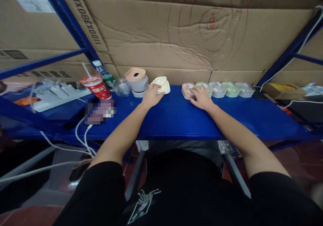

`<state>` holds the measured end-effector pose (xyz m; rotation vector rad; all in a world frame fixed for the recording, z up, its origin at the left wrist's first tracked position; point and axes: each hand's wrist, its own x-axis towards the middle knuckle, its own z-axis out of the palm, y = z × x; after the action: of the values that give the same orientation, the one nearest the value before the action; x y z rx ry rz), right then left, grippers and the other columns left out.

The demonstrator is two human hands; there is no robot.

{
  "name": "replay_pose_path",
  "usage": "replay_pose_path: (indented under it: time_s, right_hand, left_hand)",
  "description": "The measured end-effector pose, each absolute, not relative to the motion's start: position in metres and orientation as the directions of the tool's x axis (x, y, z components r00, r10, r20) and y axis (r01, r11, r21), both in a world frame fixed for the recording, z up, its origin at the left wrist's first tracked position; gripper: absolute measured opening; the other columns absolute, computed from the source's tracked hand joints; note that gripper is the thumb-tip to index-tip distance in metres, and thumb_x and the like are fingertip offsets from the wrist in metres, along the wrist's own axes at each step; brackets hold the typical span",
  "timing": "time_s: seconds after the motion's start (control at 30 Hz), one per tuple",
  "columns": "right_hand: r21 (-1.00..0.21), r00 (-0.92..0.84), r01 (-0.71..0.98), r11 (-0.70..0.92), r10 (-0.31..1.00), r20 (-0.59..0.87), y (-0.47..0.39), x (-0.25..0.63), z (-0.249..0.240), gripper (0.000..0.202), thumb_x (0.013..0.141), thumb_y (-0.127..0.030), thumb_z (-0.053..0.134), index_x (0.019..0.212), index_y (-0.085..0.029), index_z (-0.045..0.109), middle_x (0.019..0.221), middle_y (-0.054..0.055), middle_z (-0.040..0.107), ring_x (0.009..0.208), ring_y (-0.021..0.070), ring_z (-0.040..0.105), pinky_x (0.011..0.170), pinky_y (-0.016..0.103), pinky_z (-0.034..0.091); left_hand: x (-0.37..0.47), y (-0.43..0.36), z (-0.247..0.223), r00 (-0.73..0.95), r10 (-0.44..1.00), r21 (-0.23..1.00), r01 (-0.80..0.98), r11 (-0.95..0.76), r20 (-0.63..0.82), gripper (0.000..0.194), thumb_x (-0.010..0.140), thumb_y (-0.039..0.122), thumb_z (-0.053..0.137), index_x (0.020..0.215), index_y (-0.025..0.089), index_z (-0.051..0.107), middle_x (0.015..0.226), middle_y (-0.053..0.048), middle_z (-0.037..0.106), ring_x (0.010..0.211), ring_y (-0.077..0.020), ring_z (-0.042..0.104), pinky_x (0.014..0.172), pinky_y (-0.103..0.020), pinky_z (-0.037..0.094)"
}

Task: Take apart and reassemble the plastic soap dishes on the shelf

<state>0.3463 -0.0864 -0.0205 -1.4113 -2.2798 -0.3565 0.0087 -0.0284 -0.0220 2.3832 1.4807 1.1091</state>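
My left hand [152, 95] rests against the left side of a cream-coloured tray-like piece [165, 86] near the back of the blue table, its fingers apart. Over at the right, my right hand [201, 97] lies with spread fingers on the pink lidded container [188, 90], the leftmost of a row. A pale green container [205, 86] is partly hidden behind that hand. Further right in the row stand a grey one [217, 89], a green one [231, 89] and a greyish-purple one [244, 89]. Neither hand is lifting anything.
Left of my left hand are a stack of pink and grey pieces [137, 81], a clear plastic cup [122, 87], a red cup with a straw [97, 87] and a bottle [104, 75]. Cardboard [151, 27] backs the blue table [176, 121]. White cables [87, 138] hang at left.
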Motion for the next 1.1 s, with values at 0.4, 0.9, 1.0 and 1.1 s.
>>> replay_pose_path:
  time_s: [0.4,0.9,1.0,1.1]
  right_hand:
    - [0.064,-0.386,0.916,0.396,0.827,0.409,-0.084,0.343,-0.026,0.076,0.098,-0.048,0.060,0.166,-0.017,0.043,0.175,0.019,0.038,0.158,0.0489,0.033,0.129,0.071,0.016]
    - [-0.001,-0.379,0.890,0.455,0.743,0.552,-0.099,0.343,-0.003,0.091,0.105,-0.062,0.038,0.173,-0.007,0.014,0.171,0.024,0.040,0.156,0.0435,0.039,0.127,0.058,0.034]
    - [-0.060,-0.390,0.862,0.504,0.733,0.557,-0.106,0.341,0.000,0.080,0.105,-0.061,0.037,0.167,-0.010,0.036,0.162,0.022,0.054,0.147,0.0403,0.051,0.122,0.054,0.041]
    - [-0.120,-0.410,0.837,0.533,0.758,0.508,-0.109,0.340,-0.001,0.063,0.103,-0.055,0.041,0.146,-0.014,0.062,0.137,0.019,0.073,0.124,0.0370,0.067,0.109,0.050,0.050]
  left_hand:
    - [0.007,-0.023,-0.022,0.219,0.835,0.499,0.715,-0.489,0.505,0.029,0.092,0.033,0.071,0.116,0.017,0.070,0.128,-0.013,0.060,0.094,-0.0223,0.067,0.106,-0.046,0.054]
    - [0.023,-0.063,0.003,0.266,0.663,0.407,0.614,-0.676,0.700,0.028,0.100,0.044,0.062,0.113,0.020,0.068,0.102,-0.008,0.067,0.079,-0.0191,0.062,0.083,-0.034,0.051]
    - [0.030,-0.074,0.004,0.349,0.670,0.423,0.566,-0.708,0.655,0.038,0.103,0.050,0.056,0.120,0.019,0.070,0.089,-0.007,0.069,0.077,-0.0204,0.062,0.081,-0.033,0.050]
    - [0.034,-0.074,0.000,0.377,0.722,0.483,0.554,-0.678,0.581,0.044,0.102,0.053,0.055,0.123,0.018,0.071,0.080,-0.004,0.068,0.071,-0.0195,0.061,0.077,-0.032,0.049]
